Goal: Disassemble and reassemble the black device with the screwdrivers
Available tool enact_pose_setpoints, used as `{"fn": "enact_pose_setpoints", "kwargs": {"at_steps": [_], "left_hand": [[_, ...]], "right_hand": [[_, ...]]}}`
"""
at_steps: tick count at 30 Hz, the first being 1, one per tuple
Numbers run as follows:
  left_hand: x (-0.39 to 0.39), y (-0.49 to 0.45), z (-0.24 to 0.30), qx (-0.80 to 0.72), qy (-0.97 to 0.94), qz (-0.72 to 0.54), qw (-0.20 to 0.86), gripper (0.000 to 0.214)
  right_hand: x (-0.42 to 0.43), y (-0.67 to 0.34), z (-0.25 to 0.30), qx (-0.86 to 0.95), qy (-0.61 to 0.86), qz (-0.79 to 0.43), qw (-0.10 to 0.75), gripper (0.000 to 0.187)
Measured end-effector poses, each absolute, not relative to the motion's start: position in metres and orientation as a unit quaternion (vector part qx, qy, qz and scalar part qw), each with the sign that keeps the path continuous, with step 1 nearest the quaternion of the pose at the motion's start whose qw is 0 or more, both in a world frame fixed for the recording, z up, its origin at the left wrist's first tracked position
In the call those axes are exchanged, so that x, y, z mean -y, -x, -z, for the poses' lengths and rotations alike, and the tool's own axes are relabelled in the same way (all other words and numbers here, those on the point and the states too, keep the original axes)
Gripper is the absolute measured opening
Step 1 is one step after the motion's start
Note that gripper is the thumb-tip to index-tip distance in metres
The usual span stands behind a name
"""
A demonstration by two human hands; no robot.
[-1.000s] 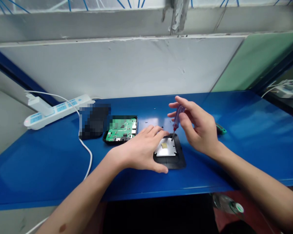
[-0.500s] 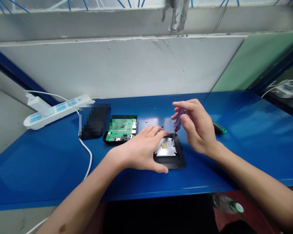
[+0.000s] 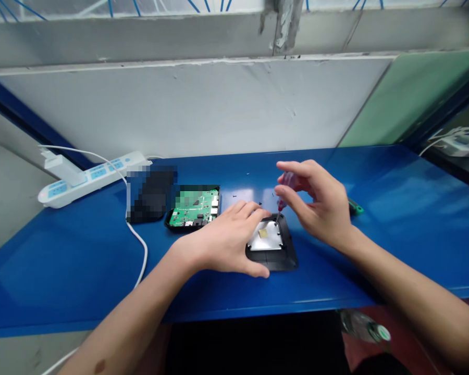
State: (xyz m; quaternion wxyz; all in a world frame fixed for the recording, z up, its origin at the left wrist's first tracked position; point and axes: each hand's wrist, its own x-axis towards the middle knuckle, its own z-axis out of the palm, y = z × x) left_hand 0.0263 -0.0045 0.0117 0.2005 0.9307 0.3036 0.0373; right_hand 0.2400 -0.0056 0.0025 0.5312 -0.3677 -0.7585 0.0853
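Black cover [image 3: 271, 259] lies flat on the blue surface [image 3: 394, 250] near its front edge, between the two hands. Left hand [image 3: 232, 239]: spread wide across the cover's left side, thumb by the near edge, fingers by the far edge, has hold of it. Right hand [image 3: 324, 208]: partly curled, thumb and fingers around a purple see-through screwdriver [image 3: 280, 204], index finger stretched out above the handle. Screwdriver tilted, tip down at the far right corner of the silver metal plate [image 3: 271, 241] in the cover; can't tell if it sits in a screw. Yellowish square pad [image 3: 263, 234] on the plate.

Just beyond: small dark screws [image 3: 260, 203] loose on the surface. Left of the left hand: green circuit board [image 3: 199, 205] in a black case [image 3: 174, 228], then a dark object, pixelated. Right of the right hand: green-and-black handle [image 3: 356, 208], partly hidden. Far left: white power strip [image 3: 97, 172], adapter [image 3: 66, 169] plugged in, white cable [image 3: 144, 250] running forward. Below the front edge: clear bottle [image 3: 363, 326].
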Motion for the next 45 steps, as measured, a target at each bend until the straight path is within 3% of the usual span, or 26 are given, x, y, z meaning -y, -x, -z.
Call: {"fn": "enact_pose_setpoints", "kwargs": {"at_steps": [5,11,16,31,40,45], "left_hand": [[0.004,-0.026,-0.01,-0.304,-0.931,-0.038,0.199,0.097],[0.005,-0.026,-0.013,-0.307,-0.931,-0.031,0.194,0.094],[0.005,-0.026,-0.013,-0.304,-0.933,-0.028,0.192,0.094],[0.005,-0.027,-0.012,-0.301,-0.937,-0.022,0.175,0.096],[0.005,-0.027,-0.009,-0.301,-0.936,-0.033,0.181,0.093],[0.016,-0.02,-0.002,-0.314,-0.929,-0.055,0.187,0.084]], "right_hand": [[0.006,-0.242,-0.005,0.769,0.356,-0.069,0.527,0.024],[0.008,-0.241,-0.004,0.767,0.356,-0.096,0.525,0.034],[0.006,-0.241,-0.005,0.769,0.37,-0.043,0.519,0.039],[0.008,-0.23,-0.01,0.763,0.415,0.059,0.492,0.032],[0.003,-0.235,0.002,0.792,0.391,-0.051,0.467,0.054],[-0.002,-0.24,0.002,0.767,0.389,-0.078,0.504,0.056]]}}
